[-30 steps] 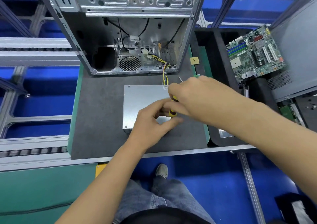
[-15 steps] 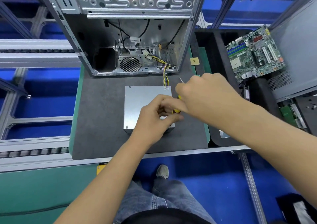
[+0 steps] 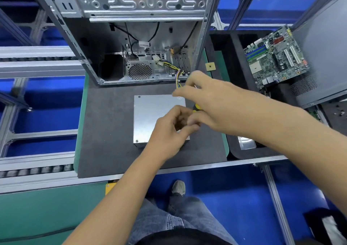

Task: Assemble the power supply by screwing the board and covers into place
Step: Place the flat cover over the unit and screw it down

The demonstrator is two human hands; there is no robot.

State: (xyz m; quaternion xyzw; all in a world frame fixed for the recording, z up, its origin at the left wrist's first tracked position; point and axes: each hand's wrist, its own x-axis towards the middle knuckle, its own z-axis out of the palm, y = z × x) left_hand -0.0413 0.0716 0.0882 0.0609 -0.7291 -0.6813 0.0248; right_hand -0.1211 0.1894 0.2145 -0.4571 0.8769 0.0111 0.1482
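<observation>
head view: my right hand (image 3: 210,102) has lifted a little and swung toward the far right corner of the power supply (image 3: 152,117), where half a second back it sat lower, over the middle of the right edge. its fingers are clenched around the yellow-and-black screwdriver (image 3: 197,107); only a short piece of the handle shows under my palm, and the tip is hidden, so i cannot tell whether it is seated in a screw. my left hand (image 3: 170,132) has stayed over the near right part of the cover, fingers curled in toward the thumb near the driver's handle. whether they pinch a screw, steady the driver or hold nothing is blurred, and i cannot tell.

the power supply lies flat on the dark mat of the worktop (image 3: 105,132), just in front of the open computer case (image 3: 142,43), its yellow wire bundle (image 3: 177,75) running back into the case. the closed cover faces up, with screws visible at the two left corners.

i judge the left side is fastened and i am working along the right edge, moving to the far right corner. off to the right a motherboard (image 3: 276,56) leans in its tray, untouched.
</observation>
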